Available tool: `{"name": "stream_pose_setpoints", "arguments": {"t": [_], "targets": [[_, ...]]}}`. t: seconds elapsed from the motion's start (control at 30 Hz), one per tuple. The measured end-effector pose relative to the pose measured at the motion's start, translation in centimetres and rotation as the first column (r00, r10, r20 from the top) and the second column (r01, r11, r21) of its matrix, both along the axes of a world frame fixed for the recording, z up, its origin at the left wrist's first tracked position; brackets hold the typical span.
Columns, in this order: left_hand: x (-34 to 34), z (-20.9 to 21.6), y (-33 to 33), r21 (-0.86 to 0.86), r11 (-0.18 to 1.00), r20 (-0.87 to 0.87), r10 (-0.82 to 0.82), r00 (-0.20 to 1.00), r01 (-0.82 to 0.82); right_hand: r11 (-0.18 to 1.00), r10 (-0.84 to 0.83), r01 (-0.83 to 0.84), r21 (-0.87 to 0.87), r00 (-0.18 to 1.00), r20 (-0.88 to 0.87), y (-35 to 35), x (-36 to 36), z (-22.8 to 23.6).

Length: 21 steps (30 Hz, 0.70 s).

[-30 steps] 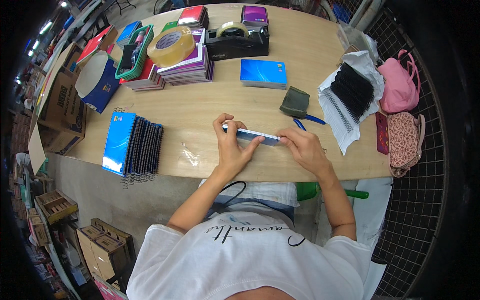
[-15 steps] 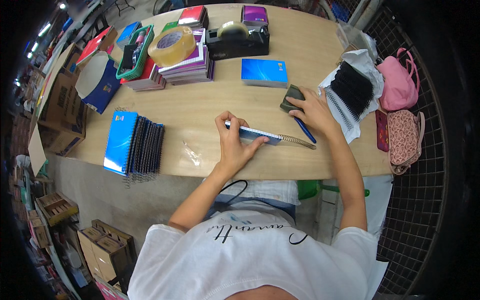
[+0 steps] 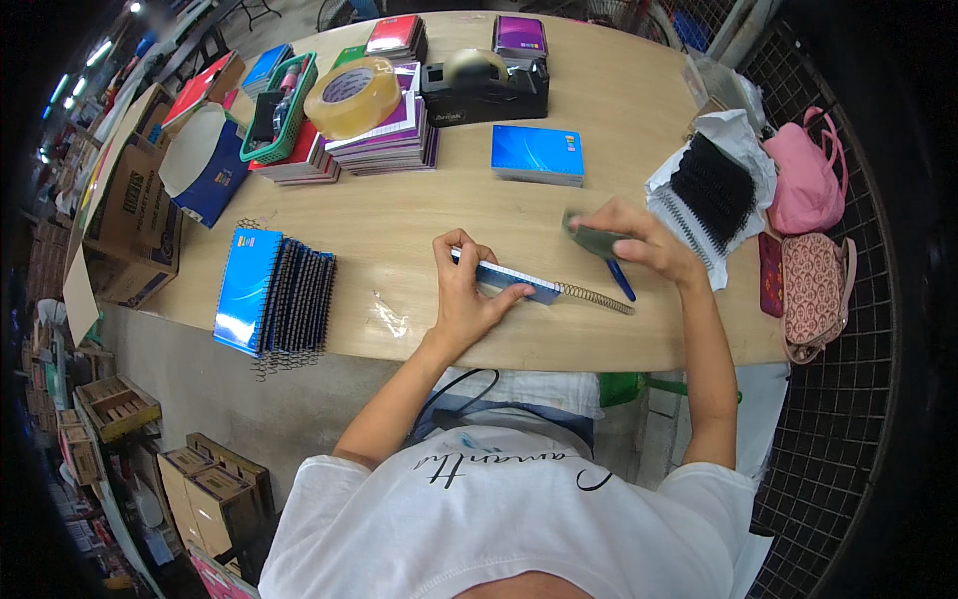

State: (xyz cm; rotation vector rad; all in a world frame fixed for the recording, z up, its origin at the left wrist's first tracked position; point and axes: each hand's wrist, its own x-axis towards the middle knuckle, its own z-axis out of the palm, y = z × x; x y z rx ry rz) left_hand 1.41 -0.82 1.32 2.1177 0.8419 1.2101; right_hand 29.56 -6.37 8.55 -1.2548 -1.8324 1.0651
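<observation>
My left hand (image 3: 467, 302) grips a thin blue notebook (image 3: 531, 288) by its edge and holds it tilted over the table, its ruled page edges up. A wire spiral coil (image 3: 597, 298) sticks out from the notebook's right end. To the right, my right hand (image 3: 649, 240) has its fingers closed round a dark green block (image 3: 593, 240), blurred by motion; its exact kind is unclear. Just under that hand lies a slim blue tool (image 3: 621, 281), perhaps a pen. A blue pad of sheets (image 3: 537, 153) rests beyond the hands.
Spiral-bound blue notebooks (image 3: 284, 299) stand stacked at left. Black wire coils (image 3: 713, 188) lie on white paper at right, near pink bags (image 3: 803, 172). Behind are a tape dispenser (image 3: 486, 92), tape roll (image 3: 351, 98), green basket (image 3: 289, 125) and cardboard box (image 3: 130, 225).
My right hand has drawn the green block toward me from its place on the table. My left hand and the notebook stay nearly still; the whole view has shifted slightly.
</observation>
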Motion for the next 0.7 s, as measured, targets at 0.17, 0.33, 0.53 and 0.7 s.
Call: {"name": "stream_pose_setpoints", "arguments": {"t": [0.17,0.33,0.53,0.7], "targets": [[0.1,-0.1,-0.2,-0.019,1.0,0.009,0.005,1.0,-0.004,0.989,0.061,-0.05,-0.137,0.995,0.077,-1.5,-3.2,-0.2],[0.1,0.2,-0.3,0.001,1.0,0.011,-0.019,1.0,0.019,0.979,0.057,-0.059,-0.198,0.998,-0.013,-1.2,-2.2,-2.3],[0.1,0.5,-0.3,-0.03,0.999,0.015,-0.04,0.999,0.04,0.999,-0.049,0.05,-0.009,0.992,0.116,-0.5,-3.2,-3.4],[0.1,0.3,-0.2,-0.037,0.998,0.015,-0.059,0.998,0.059,0.997,0.057,-0.055,-0.051,0.997,0.056,-0.4,-4.5,-1.5]]}}
